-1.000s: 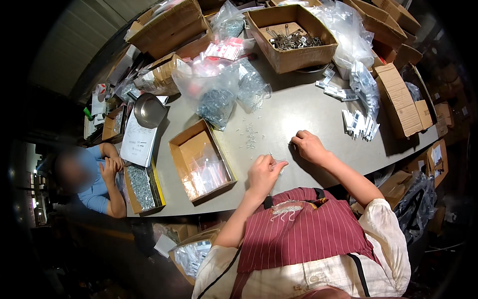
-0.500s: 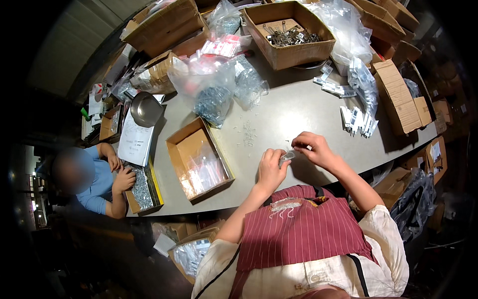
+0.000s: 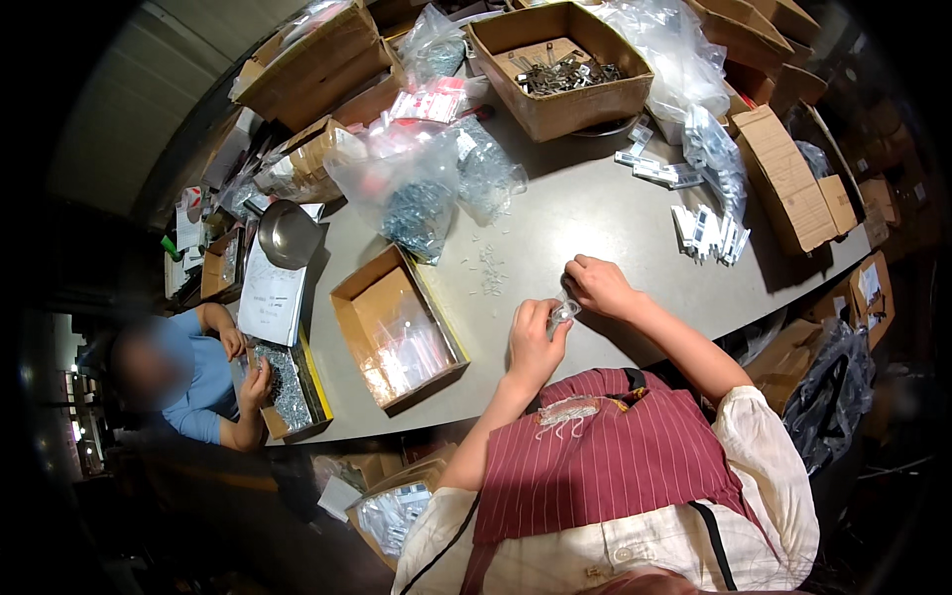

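Observation:
Over the near part of the table (image 3: 555, 213), my left hand (image 3: 535, 337) is closed on a small clear plastic bag (image 3: 563, 313). My right hand (image 3: 601, 288) touches the upper end of that bag, its fingertips pinched together; what they grip is too small to make out. Just left and beyond my hands lie several loose small screws (image 3: 487, 270) scattered on the tabletop. A cardboard box (image 3: 342, 297) with flat clear plastic bags (image 3: 409, 337) inside stands to the left of my left hand.
A co-worker in a blue shirt (image 3: 208, 372) handles a box of small metal parts (image 3: 290, 392) at the left. Bags of screws (image 3: 415, 213) and a carton of metal pieces (image 3: 555, 109) stand at the back. White strip-like parts (image 3: 709, 233) lie at the right.
My right hand has moved left, closer to my left hand and the bag's upper end. The co-worker's hands have shifted over the box. The whole view has tilted slightly.

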### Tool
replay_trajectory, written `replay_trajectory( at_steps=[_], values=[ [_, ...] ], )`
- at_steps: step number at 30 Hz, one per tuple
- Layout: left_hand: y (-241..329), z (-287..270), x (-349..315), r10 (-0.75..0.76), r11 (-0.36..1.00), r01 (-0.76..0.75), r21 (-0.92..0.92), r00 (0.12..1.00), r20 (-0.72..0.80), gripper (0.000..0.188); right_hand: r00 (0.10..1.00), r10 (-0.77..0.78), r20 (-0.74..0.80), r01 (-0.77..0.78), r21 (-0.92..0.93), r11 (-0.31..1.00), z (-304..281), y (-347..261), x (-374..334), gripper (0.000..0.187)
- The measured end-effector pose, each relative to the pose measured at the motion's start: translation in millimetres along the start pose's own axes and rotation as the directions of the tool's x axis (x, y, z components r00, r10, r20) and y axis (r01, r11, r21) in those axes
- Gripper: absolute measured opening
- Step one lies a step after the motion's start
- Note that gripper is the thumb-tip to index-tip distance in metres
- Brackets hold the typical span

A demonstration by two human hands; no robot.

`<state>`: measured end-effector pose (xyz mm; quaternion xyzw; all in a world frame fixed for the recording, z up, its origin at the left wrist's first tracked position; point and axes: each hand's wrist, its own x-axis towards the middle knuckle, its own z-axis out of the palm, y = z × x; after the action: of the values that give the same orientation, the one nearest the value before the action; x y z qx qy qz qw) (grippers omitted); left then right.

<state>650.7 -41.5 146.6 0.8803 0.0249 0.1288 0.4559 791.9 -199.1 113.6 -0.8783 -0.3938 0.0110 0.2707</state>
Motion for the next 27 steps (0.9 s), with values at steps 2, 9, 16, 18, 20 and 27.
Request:
replay_trajectory(
  at_steps=[2, 9, 16, 18, 20, 27],
  values=[
    [-1, -4, -2, 0.019, 0.999, -0.018, 0.027, 0.999, -0.026, 0.032, 0.998, 0.014, -0.058, -0.001, 0.206, 0.979, -6, -6, 1, 0.014],
    [14, -5, 5, 0.045, 0.999, -0.046, -0.019, 0.998, -0.032, 0.034, 0.937, -0.272, -0.217, 0.327, 0.278, 0.903, -78, -47, -25, 0.024],
    [44, 1, 23, 0.191, 0.968, -0.167, 0.189, 0.975, -0.112, 0.057, 0.967, -0.214, 0.138, 0.181, 0.218, 0.959, -98, -37, -47, 0.043],
    [32, 10, 27, 0.172, 0.974, -0.165, 0.153, 0.985, -0.034, 0.06, 0.967, -0.196, 0.163, 0.149, 0.262, 0.953, -103, -41, -44, 0.041],
    [9, 21, 29, 0.121, 0.99, -0.129, 0.063, 0.986, 0.117, 0.057, 0.962, -0.205, 0.181, 0.15, 0.278, 0.949, -105, -41, -39, 0.04],
    [7, 40, 32, -0.15, 0.929, 0.22, -0.297, 0.959, 0.241, 0.048, 0.909, -0.378, 0.174, 0.326, 0.267, 0.907, -107, -13, -20, 0.031]
  ],
)
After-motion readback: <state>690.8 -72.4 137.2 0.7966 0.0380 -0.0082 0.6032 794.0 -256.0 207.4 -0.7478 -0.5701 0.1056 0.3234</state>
